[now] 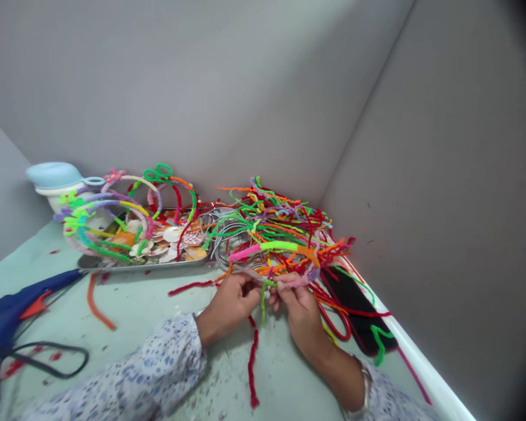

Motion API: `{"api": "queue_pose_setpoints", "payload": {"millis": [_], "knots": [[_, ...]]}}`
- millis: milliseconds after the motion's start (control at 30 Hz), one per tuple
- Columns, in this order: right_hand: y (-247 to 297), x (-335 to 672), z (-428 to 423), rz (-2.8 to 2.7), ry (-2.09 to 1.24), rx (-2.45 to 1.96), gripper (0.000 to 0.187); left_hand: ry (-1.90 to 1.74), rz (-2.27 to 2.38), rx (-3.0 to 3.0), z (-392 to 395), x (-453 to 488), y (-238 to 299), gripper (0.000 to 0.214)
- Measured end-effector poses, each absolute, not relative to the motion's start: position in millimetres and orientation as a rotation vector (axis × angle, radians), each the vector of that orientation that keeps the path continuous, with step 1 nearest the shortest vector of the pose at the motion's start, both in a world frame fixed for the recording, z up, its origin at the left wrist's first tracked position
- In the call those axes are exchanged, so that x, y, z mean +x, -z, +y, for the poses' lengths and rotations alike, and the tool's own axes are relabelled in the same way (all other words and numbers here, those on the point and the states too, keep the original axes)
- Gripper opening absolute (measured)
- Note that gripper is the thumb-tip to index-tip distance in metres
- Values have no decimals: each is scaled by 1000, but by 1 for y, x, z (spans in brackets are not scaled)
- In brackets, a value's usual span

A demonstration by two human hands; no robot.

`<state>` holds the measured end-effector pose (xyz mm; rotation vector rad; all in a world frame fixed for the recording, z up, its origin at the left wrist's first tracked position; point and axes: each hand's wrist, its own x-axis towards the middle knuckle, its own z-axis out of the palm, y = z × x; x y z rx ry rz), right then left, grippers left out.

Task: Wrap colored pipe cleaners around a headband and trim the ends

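**Green pipe cleaner (263, 298) pinched between both hands**

The green pipe cleaner hung from the person's fingers over the table (131, 310), its long axis running down toward the person. The left hand (232, 301) and right hand (300, 313) were both closed in a pinch around it and a few other strands, just in front of a heap of colored pipe cleaners (284, 228). Beside the heap, a metal tray (144, 264) held pale shells (170, 237), with pipe-cleaner hoops (109, 213) piled over them. A coil of wire (228, 234) lay between the tray and the heap. A pale blue pot (55, 178) stood behind the tray. A blue glue gun (17, 313) lay at left, and a black phone (355, 310) at right.
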<state>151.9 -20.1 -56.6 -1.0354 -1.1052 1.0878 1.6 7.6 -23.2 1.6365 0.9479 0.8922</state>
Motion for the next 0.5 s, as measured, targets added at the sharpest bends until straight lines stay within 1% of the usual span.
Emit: {"api": "queue_pose_setpoints", "payload": {"millis": [200,500], "knots": [[48,151,-20,-987,-1206,-970,23,-926,981,1779,7,0,29,16],[50,152,-19,-909,-1259,-939,21,-977,1007,1762,11,-1,26,13]]}}
